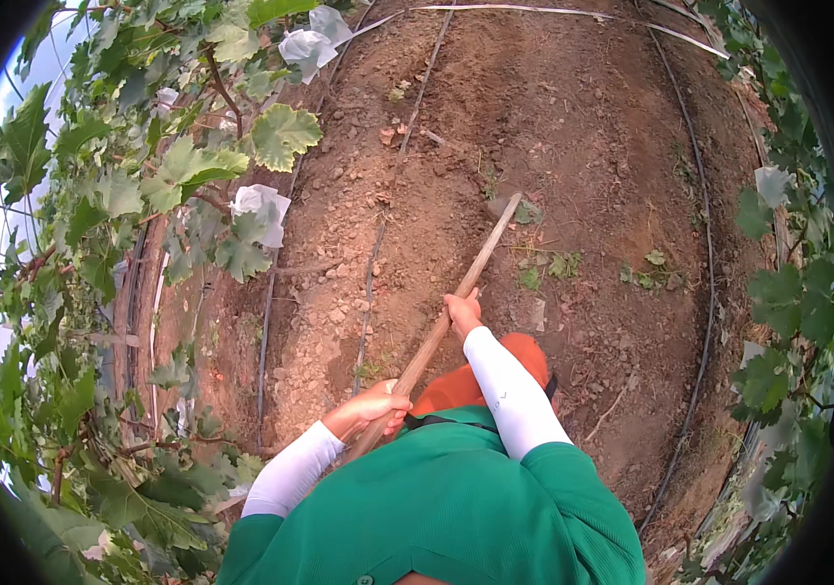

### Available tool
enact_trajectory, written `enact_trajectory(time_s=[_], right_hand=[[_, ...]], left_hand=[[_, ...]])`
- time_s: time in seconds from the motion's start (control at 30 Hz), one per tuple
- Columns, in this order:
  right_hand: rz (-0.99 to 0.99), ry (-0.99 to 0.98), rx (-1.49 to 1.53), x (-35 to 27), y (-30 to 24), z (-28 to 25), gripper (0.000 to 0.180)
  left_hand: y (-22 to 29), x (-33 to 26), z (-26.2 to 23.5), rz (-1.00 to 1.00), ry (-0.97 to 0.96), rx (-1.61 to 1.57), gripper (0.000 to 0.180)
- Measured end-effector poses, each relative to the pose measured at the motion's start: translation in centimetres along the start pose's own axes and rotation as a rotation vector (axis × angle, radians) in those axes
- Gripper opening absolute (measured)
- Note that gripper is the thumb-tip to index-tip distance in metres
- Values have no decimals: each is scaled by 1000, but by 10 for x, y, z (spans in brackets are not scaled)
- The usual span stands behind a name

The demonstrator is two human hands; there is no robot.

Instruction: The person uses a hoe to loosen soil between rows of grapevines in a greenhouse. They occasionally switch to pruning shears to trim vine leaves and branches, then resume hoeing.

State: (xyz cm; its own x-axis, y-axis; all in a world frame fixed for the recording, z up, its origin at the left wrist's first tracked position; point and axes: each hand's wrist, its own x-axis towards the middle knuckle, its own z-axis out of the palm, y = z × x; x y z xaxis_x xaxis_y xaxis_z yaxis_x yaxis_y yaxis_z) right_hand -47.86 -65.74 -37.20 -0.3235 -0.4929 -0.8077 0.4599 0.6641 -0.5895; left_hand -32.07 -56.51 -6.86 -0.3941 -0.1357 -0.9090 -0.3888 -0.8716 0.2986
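Observation:
A long wooden tool handle [487, 252] slants across my body, from beside my waist up to the far right. My left hand [376, 405] is wrapped round its lower part, close to my belly. Further along, my right hand [464, 312] grips it with closed fingers. Against the brown soil at the far end, a small greyish shape [498, 208] shows beside the handle. Whether it is the tool's head I cannot tell. White sleeves cover both my forearms.
Leafy vines [124, 195] with white bags [261, 210] crowd the left; more vines [795, 302] line the right. Thin black hoses [698, 175] run along the soil. Small weeds [563, 265] grow right of the handle. A white strap [534, 9] crosses the far ground.

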Motion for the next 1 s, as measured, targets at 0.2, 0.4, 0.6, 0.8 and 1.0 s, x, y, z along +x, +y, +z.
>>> enact_trajectory(time_s=[0.2,0.4,0.6,0.8,1.0], right_hand=[[165,-17,79,39,17,-16,101],[353,-194,423,108,142,-66,104],[79,12,239,55,-53,-78,94],[-237,72,90,100,-205,-71,85],[-322,115,-196,176,-238,-47,83]], left_hand=[[-16,-43,-26,-51,-69,-4,13],[-38,-59,-20,11,-56,131,43],[-32,-4,8,231,-9,102,45],[37,84,30,279,407,441,40],[83,129,51,232,697,567,49]])
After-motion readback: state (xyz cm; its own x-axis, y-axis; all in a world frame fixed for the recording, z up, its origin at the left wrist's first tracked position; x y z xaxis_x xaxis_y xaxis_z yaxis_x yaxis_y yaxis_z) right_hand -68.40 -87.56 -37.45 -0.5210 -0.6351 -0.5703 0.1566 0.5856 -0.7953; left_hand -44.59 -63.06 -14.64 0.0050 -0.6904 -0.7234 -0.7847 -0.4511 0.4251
